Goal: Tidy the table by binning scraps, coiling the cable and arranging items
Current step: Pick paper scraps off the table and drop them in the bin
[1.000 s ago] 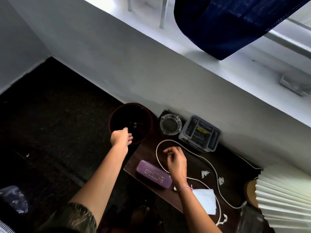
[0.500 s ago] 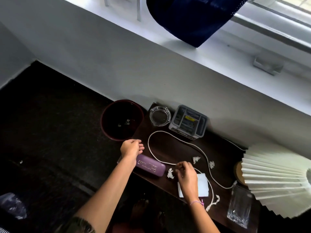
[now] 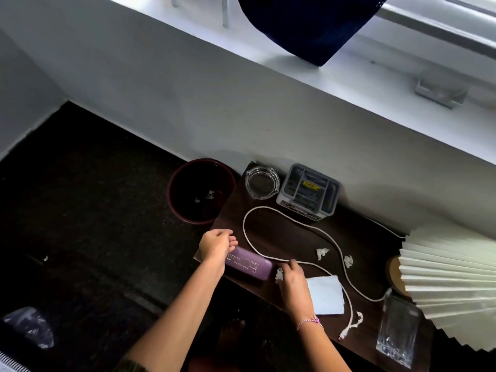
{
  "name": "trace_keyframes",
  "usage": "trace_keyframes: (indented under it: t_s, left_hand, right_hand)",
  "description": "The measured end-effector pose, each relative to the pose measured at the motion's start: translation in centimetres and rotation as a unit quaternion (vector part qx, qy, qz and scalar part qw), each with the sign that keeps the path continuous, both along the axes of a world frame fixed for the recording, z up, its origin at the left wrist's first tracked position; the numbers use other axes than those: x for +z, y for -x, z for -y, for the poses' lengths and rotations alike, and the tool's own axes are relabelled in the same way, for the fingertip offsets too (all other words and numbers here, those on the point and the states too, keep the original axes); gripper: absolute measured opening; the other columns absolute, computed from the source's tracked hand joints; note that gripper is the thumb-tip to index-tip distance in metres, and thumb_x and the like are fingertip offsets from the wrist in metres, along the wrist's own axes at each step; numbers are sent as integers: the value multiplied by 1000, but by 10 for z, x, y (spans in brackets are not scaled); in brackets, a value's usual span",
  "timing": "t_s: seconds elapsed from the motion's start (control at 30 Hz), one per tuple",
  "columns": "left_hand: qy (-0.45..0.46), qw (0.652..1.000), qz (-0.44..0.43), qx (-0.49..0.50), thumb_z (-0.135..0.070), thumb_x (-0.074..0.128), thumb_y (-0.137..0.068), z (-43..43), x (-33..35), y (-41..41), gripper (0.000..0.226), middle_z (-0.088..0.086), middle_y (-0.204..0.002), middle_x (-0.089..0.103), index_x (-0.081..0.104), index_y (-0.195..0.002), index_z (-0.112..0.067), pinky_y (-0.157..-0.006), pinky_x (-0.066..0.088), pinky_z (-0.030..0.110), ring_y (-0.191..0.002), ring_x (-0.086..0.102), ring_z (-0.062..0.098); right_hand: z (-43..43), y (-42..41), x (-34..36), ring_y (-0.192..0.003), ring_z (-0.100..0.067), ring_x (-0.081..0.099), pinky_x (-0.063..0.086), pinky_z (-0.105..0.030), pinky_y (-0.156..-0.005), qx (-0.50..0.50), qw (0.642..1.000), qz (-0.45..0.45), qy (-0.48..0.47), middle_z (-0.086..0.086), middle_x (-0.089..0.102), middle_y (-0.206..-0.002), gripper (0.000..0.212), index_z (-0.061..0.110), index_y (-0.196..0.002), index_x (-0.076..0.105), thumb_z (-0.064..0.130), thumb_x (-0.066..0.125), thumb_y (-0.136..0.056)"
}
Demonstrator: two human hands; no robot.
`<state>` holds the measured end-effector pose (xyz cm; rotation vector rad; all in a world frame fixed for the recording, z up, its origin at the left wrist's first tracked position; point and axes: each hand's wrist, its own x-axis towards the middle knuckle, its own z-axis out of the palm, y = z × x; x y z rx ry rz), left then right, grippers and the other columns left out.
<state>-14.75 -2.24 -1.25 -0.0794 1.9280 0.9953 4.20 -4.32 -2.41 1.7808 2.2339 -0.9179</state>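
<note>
My right hand [image 3: 294,285] rests on the dark wooden table [image 3: 271,237], its fingertips closed on a small white paper scrap [image 3: 279,275] beside the white cable [image 3: 295,224]. Loosely curled and holding nothing, my left hand [image 3: 217,245] touches the left end of a purple case [image 3: 249,265]. The cable snakes across the table in loose loops to its plug [image 3: 342,336] near the front edge. Two more scraps [image 3: 321,253] [image 3: 348,260] lie to the right. A dark red bin [image 3: 171,189] with scraps inside stands on the floor to the table's left.
A glass ashtray [image 3: 261,181] and a grey organiser box [image 3: 308,194] stand at the back by the wall. A white napkin [image 3: 327,294] lies next to my right hand. A pleated lamp shade [image 3: 451,285] and a drinking glass [image 3: 400,331] fill the right end.
My left hand has come back from over the bin to the purple case. My right hand moved toward the front edge and closed its fingers onto a scrap. The view shifted right.
</note>
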Motion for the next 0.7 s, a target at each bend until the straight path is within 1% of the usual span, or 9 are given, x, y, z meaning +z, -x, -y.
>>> trace_keyframes:
  t_s: [0.1, 0.17, 0.23, 0.3, 0.37, 0.47, 0.5, 0.6, 0.7]
  left_hand:
    - [1, 1000, 4, 1, -5, 48, -92, -1, 0, 1, 19, 14, -85, 68, 65, -97, -1, -64, 56, 24, -78, 69, 23]
    - [-7, 999, 38, 10, -4, 46, -92, -2, 3, -1, 20, 16, -88, 67, 64, -99, 1, -66, 56, 25, -78, 68, 24]
    - [-20, 997, 75, 9, -3, 46, -93, -4, 9, -5, 20, 13, -83, 66, 64, -99, 1, -64, 54, 25, -73, 66, 20]
    - [-39, 994, 98, -12, -3, 47, -93, -6, 14, -11, 19, 9, -80, 65, 64, -100, 0, -64, 53, 24, -71, 64, 16]
    - [-62, 991, 110, -41, -4, 50, -92, -7, 18, -18, 19, 10, -85, 66, 63, -104, 1, -65, 52, 22, -72, 64, 14]
    - [-80, 986, 127, -80, -8, 56, -90, -10, 25, -26, 21, 14, -94, 64, 62, -107, 2, -63, 53, 17, -75, 65, 15]
    - [-89, 983, 140, -80, -9, 57, -90, -12, 27, -26, 22, 14, -92, 65, 61, -108, 3, -62, 53, 16, -73, 66, 15]
    - [-123, 976, 172, -43, -4, 56, -89, -20, 32, -22, 20, 9, -79, 66, 62, -105, 7, -56, 55, 15, -57, 67, 8]
    - [-139, 978, 159, 1, 1, 58, -86, -25, 31, -8, 18, 10, -76, 65, 63, -101, 10, -56, 56, 14, -59, 66, 11]
  right_hand:
    - [-3, 0, -3, -103, -28, 52, 39, -30, -86, 16, 1000, 18, -10, -14, 53, -111, 22, 3, -102, 53, -7, 42, -86]
    - [-6, -3, -4, -100, -28, 54, 39, -29, -82, 17, 1000, 8, -17, -13, 54, -106, 17, 4, -99, 54, -3, 44, -88]
    - [-10, -7, 0, -93, -27, 57, 40, -28, -77, -53, 998, -33, -31, -12, 56, -99, 12, 4, -95, 60, 3, 50, -88]
    - [-15, -5, 9, -87, -24, 61, 44, -28, -77, -163, 982, -79, -62, -8, 61, -96, 11, 6, -94, 66, 9, 59, -87]
    - [-25, 6, 19, -85, -18, 62, 46, -25, -77, -215, 965, -119, -92, -2, 63, -91, 10, 12, -92, 71, 15, 65, -84]
    - [-44, 35, 32, -88, -11, 54, 39, -18, -76, -218, 956, -167, -103, 5, 58, -84, 9, 19, -88, 74, 22, 70, -80]
    - [-50, 46, 35, -89, -10, 52, 37, -17, -76, -221, 952, -183, -104, 5, 57, -83, 9, 20, -87, 74, 23, 70, -80]
    - [-62, 73, 40, -92, -9, 48, 34, -11, -71, -208, 951, -203, -104, 6, 55, -84, 9, 20, -87, 74, 22, 68, -81]
    - [-69, 91, 41, -95, -9, 44, 31, -10, -71, -176, 959, -198, -103, 6, 54, -87, 11, 18, -91, 73, 20, 65, -83]
